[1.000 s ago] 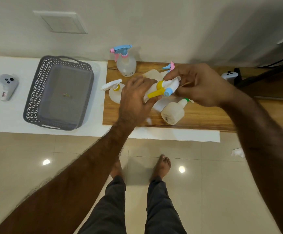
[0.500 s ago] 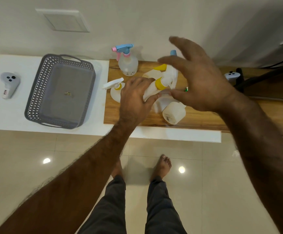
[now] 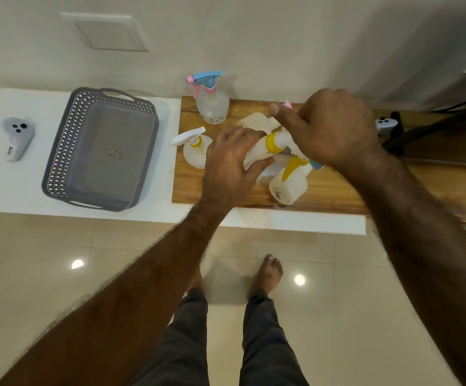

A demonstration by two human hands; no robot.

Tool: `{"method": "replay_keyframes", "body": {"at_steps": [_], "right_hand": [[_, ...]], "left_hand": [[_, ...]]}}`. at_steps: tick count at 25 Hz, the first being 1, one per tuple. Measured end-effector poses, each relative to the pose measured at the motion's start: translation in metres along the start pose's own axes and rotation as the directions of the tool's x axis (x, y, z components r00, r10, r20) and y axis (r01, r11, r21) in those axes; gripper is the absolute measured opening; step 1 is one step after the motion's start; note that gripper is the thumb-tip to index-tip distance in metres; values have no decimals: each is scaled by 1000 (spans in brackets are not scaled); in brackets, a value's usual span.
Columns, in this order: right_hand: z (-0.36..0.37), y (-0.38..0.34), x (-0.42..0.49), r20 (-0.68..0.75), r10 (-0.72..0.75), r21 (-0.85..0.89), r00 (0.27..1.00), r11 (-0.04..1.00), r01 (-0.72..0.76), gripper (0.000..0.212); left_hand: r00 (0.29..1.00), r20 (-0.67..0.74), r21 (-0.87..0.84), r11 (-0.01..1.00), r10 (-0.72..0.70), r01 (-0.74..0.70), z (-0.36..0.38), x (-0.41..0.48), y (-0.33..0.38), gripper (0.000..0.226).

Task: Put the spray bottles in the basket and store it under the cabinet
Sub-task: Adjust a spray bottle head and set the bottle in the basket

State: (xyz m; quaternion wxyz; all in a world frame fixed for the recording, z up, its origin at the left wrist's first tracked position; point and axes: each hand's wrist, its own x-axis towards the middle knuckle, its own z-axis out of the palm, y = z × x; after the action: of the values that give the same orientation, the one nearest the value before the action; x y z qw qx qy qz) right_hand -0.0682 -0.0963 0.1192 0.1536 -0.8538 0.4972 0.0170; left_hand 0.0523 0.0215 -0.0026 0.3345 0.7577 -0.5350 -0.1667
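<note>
A grey perforated basket point(image 3: 59, 151) stands on the white surface at the left, holding only a small scrap. Several white spray bottles lie on the wooden board point(image 3: 334, 188). My left hand point(image 3: 230, 165) grips the body of a white bottle with a yellow collar point(image 3: 273, 142). My right hand point(image 3: 332, 129) is closed over that bottle's spray head. An upright bottle with a blue and pink trigger point(image 3: 212, 103) stands at the back. A bottle with a white trigger point(image 3: 194, 150) lies at the board's left end, and another bottle point(image 3: 288, 183) lies in front.
A grey hand controller point(image 3: 17, 136) lies on the white surface left of the basket. A second controller point(image 3: 386, 123) and dark cables sit at the right of the board. The wall is right behind. My bare feet stand on the tiled floor below.
My right hand was lifted with spread fingers half a second ago; it has come down and closed over the bottle's spray head. My left hand has kept its grip on the body.
</note>
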Motion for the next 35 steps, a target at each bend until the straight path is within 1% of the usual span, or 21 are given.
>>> {"method": "replay_keyframes", "body": {"at_steps": [2, 6, 8, 9, 11, 12, 13, 14, 15, 16, 17, 19, 20, 21, 22, 24, 27, 29, 31, 33, 35], "right_hand": [[-6, 5, 1, 110, 59, 163, 992, 984, -77, 75], [-22, 10, 0, 243, -103, 346, 965, 938, 13, 44], [-22, 5, 0, 255, -81, 405, 963, 914, -30, 32], [-19, 3, -1, 268, -29, 473, 963, 875, -105, 27], [-21, -6, -3, 404, 125, 651, 906, 656, -381, 19], [-22, -10, -4, 464, 168, 666, 870, 580, -468, 19], [-22, -9, -4, 482, 180, 649, 857, 584, -488, 21], [-22, -5, -3, 462, 172, 603, 870, 659, -450, 25], [-22, 2, 1, 388, 151, 544, 909, 759, -358, 26], [-24, 8, 4, 301, 75, 489, 951, 844, -221, 26], [-27, 14, 5, 257, -47, 451, 965, 890, -76, 29], [-34, 21, 1, 321, -285, 403, 903, 904, 143, 46], [-35, 20, 0, 368, -348, 383, 862, 902, 201, 49], [-32, 20, 0, 381, -382, 374, 842, 897, 237, 46], [-26, 20, 1, 351, -388, 359, 852, 896, 260, 38], [-18, 16, 2, 245, -362, 321, 899, 906, 277, 27], [-6, 6, 1, 127, -186, 232, 974, 961, 153, 56], [4, 1, -1, 69, -66, 155, 995, 986, 55, 61], [6, -1, 0, 99, -35, 179, 994, 984, 17, 56], [0, 0, 0, 195, -92, 265, 976, 964, 38, 46], [0, 1, -1, 184, -130, 318, 974, 946, 66, 43]], "left_hand": [[1000, -7, -10, 1000, -19, 19, -1, 0, -3, 46], [1000, -4, 9, 1000, -23, 23, -1, 1, -6, 46], [1000, -16, 19, 1000, -1, 1, 0, 0, -5, 46], [1000, -27, 17, 1000, 7, -7, 2, -1, -3, 46], [999, -53, 1, 1000, 9, -9, 2, -2, 0, 48], [998, -59, 0, 1000, 11, -11, 1, -2, 0, 48], [998, -57, 5, 1000, 15, -15, 0, -1, -1, 47], [999, -49, 15, 1000, 17, -17, 0, -1, -1, 46], [999, -41, 20, 1000, 15, -14, 0, -1, -1, 45], [999, -38, 15, 1000, 6, -5, 0, -1, -1, 45], [999, -41, 2, 1000, -6, 6, 0, -1, -3, 46], [998, -58, -21, 1000, -19, 18, 0, -2, -5, 46], [998, -62, -17, 1000, -15, 14, 0, -3, -4, 46], [998, -63, -10, 1000, -8, 8, 1, -3, -3, 46], [998, -63, -11, 1000, -6, 5, 2, -3, -2, 46], [997, -67, -48, 999, -30, 26, 4, -5, 1, 47], [998, -51, -46, 998, -38, 35, 6, -5, -1, 50], [998, -48, -33, 999, -39, 38, 8, -4, -3, 49], [997, -59, -29, 999, -42, 40, 9, -5, -3, 48], [997, -75, -27, 999, -33, 31, 8, -6, -4, 48], [995, -92, -17, 999, -31, 29, 6, -5, -5, 47]]}}
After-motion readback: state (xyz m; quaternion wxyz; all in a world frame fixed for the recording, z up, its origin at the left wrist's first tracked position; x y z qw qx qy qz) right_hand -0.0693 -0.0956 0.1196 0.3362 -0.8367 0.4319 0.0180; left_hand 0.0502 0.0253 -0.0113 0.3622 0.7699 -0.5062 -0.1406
